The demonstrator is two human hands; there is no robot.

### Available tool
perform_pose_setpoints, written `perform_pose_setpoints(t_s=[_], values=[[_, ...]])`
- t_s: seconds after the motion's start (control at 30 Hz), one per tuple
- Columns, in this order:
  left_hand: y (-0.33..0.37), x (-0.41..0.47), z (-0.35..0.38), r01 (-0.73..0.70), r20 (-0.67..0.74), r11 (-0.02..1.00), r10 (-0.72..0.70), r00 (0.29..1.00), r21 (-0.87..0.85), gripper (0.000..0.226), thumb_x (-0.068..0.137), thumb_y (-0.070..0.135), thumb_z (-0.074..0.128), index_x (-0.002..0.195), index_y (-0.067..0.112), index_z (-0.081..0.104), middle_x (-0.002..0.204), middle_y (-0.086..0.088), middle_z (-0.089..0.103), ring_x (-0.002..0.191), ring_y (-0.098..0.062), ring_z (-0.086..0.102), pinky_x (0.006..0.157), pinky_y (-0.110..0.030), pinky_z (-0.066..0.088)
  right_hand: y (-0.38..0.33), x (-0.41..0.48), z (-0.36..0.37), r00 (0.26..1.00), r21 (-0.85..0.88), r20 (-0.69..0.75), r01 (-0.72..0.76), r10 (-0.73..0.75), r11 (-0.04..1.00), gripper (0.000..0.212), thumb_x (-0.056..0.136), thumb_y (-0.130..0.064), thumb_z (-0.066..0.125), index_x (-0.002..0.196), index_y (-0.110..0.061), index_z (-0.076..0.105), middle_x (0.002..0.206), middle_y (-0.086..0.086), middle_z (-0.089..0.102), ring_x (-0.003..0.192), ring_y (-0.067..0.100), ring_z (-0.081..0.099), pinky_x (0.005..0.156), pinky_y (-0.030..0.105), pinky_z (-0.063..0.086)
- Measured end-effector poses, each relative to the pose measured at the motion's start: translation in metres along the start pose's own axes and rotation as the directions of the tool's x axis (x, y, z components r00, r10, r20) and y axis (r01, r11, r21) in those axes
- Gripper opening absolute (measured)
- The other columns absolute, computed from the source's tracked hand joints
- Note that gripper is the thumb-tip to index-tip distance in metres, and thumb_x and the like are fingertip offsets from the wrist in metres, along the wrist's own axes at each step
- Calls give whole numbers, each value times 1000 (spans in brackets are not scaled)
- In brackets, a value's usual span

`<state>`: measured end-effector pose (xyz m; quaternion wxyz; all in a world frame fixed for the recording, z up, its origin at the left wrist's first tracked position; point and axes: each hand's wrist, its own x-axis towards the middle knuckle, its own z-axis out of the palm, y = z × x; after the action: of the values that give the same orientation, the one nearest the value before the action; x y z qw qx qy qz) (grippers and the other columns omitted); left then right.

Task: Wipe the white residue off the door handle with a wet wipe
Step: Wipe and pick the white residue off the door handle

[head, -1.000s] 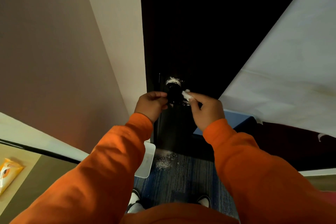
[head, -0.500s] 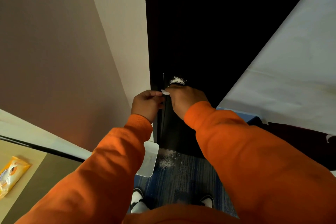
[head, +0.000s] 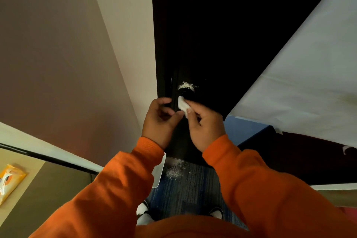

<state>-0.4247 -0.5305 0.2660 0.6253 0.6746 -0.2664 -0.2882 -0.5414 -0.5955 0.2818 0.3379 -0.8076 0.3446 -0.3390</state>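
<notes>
The right hand [head: 204, 123] is pinching a small folded wet wipe [head: 182, 105] between thumb and fingertips, holding it up against the dark door [head: 202, 35]. The wipe is sitting just under the door handle [head: 186, 92], which is hard to make out against the dark wood. A crescent of white residue [head: 185, 85] is showing just above the handle, beyond the fingertips of both hands. The left hand [head: 160, 120] is hovering beside the right, its fingers curling near the door's edge and its thumb reaching toward the wipe's lower edge; whether it is gripping anything cannot be told. Orange sleeves [head: 119, 189] are covering both arms. Below the hands, white powder [head: 176, 170] is lying scattered on the blue carpet [head: 193, 185]. Far to the left of the left hand, an orange packet [head: 9, 181] is lying on the table [head: 29, 164].
</notes>
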Motion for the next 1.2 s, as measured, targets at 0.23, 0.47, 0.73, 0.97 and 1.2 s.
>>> perform_pose_setpoints(t_s=[0.23,0.47,0.73,0.97,1.2], values=[[-1,-2,-2,220,-8,866,-250,968,-448,17,94,12,56,109,5,59,88,-11,69,81,-25,68,72,-35,55,-17,-2,27,974,75,224,-52,34,996,46,95,0,47,134,-22,60,126,-2,67,114,4,60,97,9,43],[-5,11,-1,286,-5,861,-317,948,-421,19,91,9,61,105,2,70,98,-20,72,89,-30,69,79,-38,58,-4,7,10,996,-7,84,31,-31,999,27,91,-6,59,112,-14,73,111,1,73,99,4,65,88,14,53],[-7,39,27,464,-43,828,-501,864,-314,6,88,13,65,92,13,69,96,-10,73,86,-22,70,80,-35,59,37,18,-40,993,-89,-76,-98,92,991,20,91,-12,64,105,-19,75,101,-1,72,90,8,64,83,20,54],[-6,44,48,561,118,594,-619,777,-576,19,89,20,65,107,13,67,100,-11,72,90,-24,68,78,-34,57,52,11,-46,982,-76,-108,-165,156,983,20,90,-12,65,104,-21,75,94,-3,70,72,0,58,74,20,53],[-6,36,61,194,-235,928,-276,932,-319,10,88,19,70,96,19,76,83,13,72,83,0,66,75,-10,50,54,11,-41,985,-76,-111,-139,130,987,19,89,-8,65,104,-15,76,104,-7,68,97,4,63,87,7,46]])
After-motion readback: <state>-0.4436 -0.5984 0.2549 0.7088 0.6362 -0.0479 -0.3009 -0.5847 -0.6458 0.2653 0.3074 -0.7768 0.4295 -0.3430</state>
